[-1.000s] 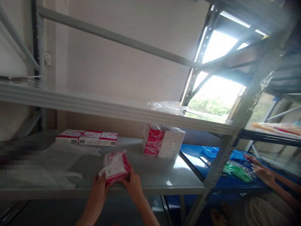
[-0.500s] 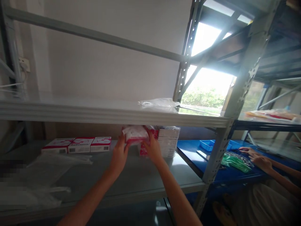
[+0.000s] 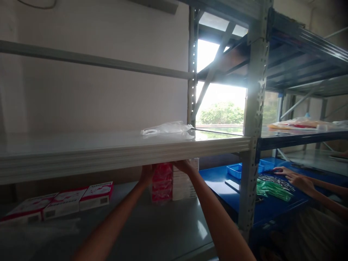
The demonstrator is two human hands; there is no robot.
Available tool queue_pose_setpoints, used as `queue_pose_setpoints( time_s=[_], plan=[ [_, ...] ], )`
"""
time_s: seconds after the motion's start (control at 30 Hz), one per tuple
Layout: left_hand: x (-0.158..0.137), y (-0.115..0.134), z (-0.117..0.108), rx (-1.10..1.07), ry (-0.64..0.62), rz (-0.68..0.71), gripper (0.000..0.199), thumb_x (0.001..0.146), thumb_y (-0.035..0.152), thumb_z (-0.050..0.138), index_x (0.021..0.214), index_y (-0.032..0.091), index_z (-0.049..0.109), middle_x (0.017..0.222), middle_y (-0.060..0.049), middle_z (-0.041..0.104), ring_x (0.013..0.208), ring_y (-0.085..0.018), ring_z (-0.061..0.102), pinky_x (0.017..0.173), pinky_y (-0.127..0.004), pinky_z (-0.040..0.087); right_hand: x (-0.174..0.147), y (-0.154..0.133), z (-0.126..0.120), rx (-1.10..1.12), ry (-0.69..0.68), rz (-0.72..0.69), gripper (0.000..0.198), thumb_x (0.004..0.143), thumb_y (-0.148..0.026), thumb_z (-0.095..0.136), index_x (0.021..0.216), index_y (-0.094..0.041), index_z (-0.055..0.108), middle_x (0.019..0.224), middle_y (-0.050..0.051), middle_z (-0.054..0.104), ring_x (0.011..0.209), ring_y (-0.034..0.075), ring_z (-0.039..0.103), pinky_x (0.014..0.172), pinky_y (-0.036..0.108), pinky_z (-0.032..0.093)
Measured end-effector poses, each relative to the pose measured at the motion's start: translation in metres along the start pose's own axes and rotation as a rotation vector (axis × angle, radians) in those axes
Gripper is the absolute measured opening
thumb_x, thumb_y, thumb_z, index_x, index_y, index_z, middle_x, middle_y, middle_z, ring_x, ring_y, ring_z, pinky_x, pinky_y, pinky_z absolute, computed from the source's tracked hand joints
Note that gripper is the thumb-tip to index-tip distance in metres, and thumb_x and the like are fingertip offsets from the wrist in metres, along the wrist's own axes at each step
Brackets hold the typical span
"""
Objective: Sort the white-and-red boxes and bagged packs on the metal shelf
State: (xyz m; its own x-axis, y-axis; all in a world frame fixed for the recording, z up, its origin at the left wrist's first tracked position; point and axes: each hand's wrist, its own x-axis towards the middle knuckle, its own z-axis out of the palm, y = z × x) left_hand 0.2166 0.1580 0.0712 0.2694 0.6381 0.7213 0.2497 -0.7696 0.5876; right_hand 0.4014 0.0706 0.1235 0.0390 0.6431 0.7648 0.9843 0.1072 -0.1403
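Both my arms reach in under the grey upper shelf [image 3: 108, 154]. My left hand [image 3: 147, 174] and my right hand [image 3: 185, 166] press on either side of a bagged pack of red and white boxes [image 3: 162, 181], at the top of a stack of boxes [image 3: 185, 186] on the lower grey shelf [image 3: 163, 232]. The upper shelf's front edge hides my fingertips and the pack's top.
Three red and white boxes [image 3: 62, 203] lie in a row at the lower left. A clear plastic bag [image 3: 165, 128] rests on the upper shelf. Right of the steel post [image 3: 251, 145], another person's hands [image 3: 296, 179] work by green packets [image 3: 272, 190] and a blue tray [image 3: 236, 169].
My hands lifted the bagged pack off the shelf's front edge and carried it back to the stack. The view rose and swung right, so the upper shelf edge now covers my fingers.
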Motion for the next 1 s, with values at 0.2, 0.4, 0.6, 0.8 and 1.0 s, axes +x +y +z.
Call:
queue_pose_setpoints(
  time_s=[0.2,0.4,0.6,0.8,1.0],
  plan=[
    [-0.016,-0.023,-0.003,-0.052,0.077,-0.085,0.04,0.084,0.042,0.049,0.113,0.015,0.058,0.121,-0.013,0.059,0.119,-0.026,0.049,0.105,-0.04,0.031,-0.021,0.009,0.018,-0.111,-0.078,0.082,0.048,0.086,-0.048,0.049,0.126,-0.021,0.053,0.13,0.013,0.052,0.127,0.031,0.038,0.103,0.049,0.023],
    [-0.023,-0.011,-0.002,-0.081,0.032,-0.087,0.041,0.086,0.044,0.045,0.111,0.016,0.06,0.12,-0.012,0.06,0.119,-0.026,0.05,0.105,-0.037,0.033,-0.023,-0.002,0.009,-0.095,-0.042,0.113,0.038,0.093,-0.042,0.039,0.117,-0.02,0.058,0.119,0.011,0.061,0.121,0.027,0.044,0.102,0.047,0.021],
    [-0.026,-0.002,0.005,-0.113,-0.032,-0.073,0.043,0.09,0.038,0.039,0.126,0.016,0.051,0.134,-0.01,0.05,0.127,-0.022,0.043,0.109,-0.036,0.028,-0.027,-0.019,0.012,-0.119,-0.13,0.052,0.033,0.095,-0.032,0.033,0.1,-0.021,0.063,0.104,0.009,0.067,0.107,0.025,0.054,0.101,0.052,0.022],
    [-0.028,0.005,-0.002,-0.069,-0.077,-0.148,0.049,0.093,0.037,0.038,0.136,0.015,0.039,0.144,-0.012,0.037,0.135,-0.021,0.03,0.112,-0.038,0.023,-0.025,-0.015,0.015,-0.138,-0.15,0.035,0.033,0.094,-0.029,0.031,0.107,-0.021,0.06,0.107,0.012,0.065,0.111,0.029,0.051,0.1,0.06,0.018],
    [-0.087,-0.013,-0.052,0.062,0.025,-0.06,0.055,0.094,0.034,0.037,0.145,0.018,0.022,0.152,-0.008,0.015,0.14,-0.017,0.013,0.114,-0.038,0.015,-0.087,-0.045,0.013,-0.123,0.09,-0.037,0.051,0.091,-0.031,0.032,0.14,-0.017,0.029,0.143,0.012,0.035,0.133,0.025,0.026,0.106,0.048,0.018]
  ],
)
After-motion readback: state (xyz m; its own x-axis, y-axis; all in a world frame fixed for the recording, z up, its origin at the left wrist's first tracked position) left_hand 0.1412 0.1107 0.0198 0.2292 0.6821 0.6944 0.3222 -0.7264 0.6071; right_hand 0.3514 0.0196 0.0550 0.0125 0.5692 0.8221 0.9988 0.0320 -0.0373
